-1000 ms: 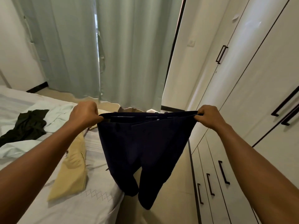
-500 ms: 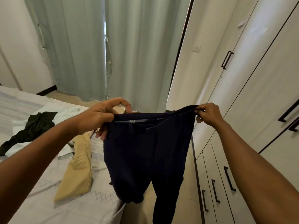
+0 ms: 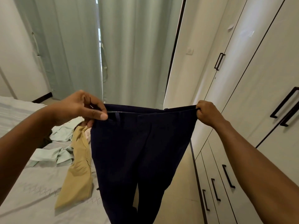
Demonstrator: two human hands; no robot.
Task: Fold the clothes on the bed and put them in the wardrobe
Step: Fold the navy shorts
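- Navy trousers (image 3: 139, 151) held up in the air btwn both hands, waistband on top and stretched roughly level, legs hanging straight down past the bottom edge of view.
- Left hand (image 3: 80, 109): thumb + fingers clamped in a pinch on the waistband's left end; thumb lies flat across the front of the fabric.
- Right hand (image 3: 208, 113): fingers curled into a fist round the waistband's right end, knuckles toward camera.
- Trousers hang over the bed's near corner and the floor (image 3: 182, 183) strip btwn bed and wardrobe; they don't appear to touch the bed.
- Bed (image 3: 32, 191) at left w/ a pale grey sheet, faint stitched pattern on it.
- Tan garment (image 3: 77, 175) lies lengthwise on the bed, just behind the trousers' left edge, partly hidden by them.
- Pale green shirt (image 3: 61, 152) crumpled on the bed beside the tan garment, touching it.
- Dark garment (image 3: 47, 140) peeks out further left, mostly hidden by the left forearm; can't tell what kind.
- Wardrobe (image 3: 258, 78) along the right: cream doors closed, black bar handles, drawers w/ black handles below.
- Green-grey curtains (image 3: 129, 54) at the far end, narrow gap of light btwn them.
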